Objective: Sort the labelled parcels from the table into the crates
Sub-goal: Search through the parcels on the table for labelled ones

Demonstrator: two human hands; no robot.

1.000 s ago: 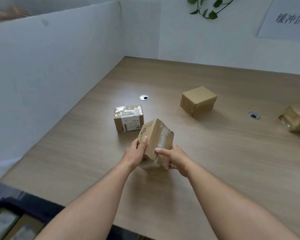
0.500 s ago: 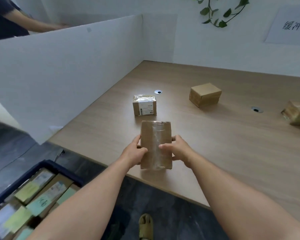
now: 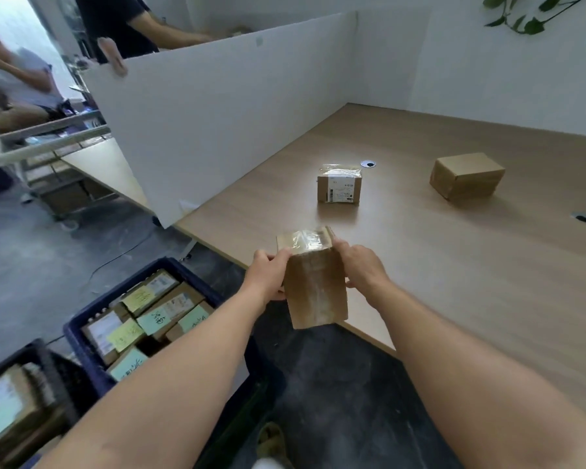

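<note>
Broadly, a wooden table (image 3: 487, 282) fills the right half of the view, with a white partition (image 3: 217, 113) standing along its left edge and a white wall (image 3: 504, 72) behind. Off the table's near-left corner, on the dark floor (image 3: 31, 265), sits a blue crate (image 3: 190, 275) packed with parcels that carry yellow and green notes; a second crate (image 3: 44, 357) shows at the lower left, also holding boxes. Beyond the partition, other people are partly visible and blurred.

Both bare forearms reach in from the bottom. Between them a held parcel (image 3: 313, 289), brown cardboard wrapped in clear tape, stands upright in the air over the table's near edge, its lower end past the edge and above the floor. The left hand (image 3: 268, 272) presses its left side, thumb on the upper front corner; the right hand (image 3: 362, 269) presses the right side, so each hand is clamped on it from opposite sides. Any label on it cannot be read.

Farther back on the table rests a taped box (image 3: 339, 184) with a white label facing the camera, and well to its right a plain box (image 3: 467, 176). Two round grommets (image 3: 368, 163) are set into the tabletop. Green leaves (image 3: 521, 18) hang at the top right.
</note>
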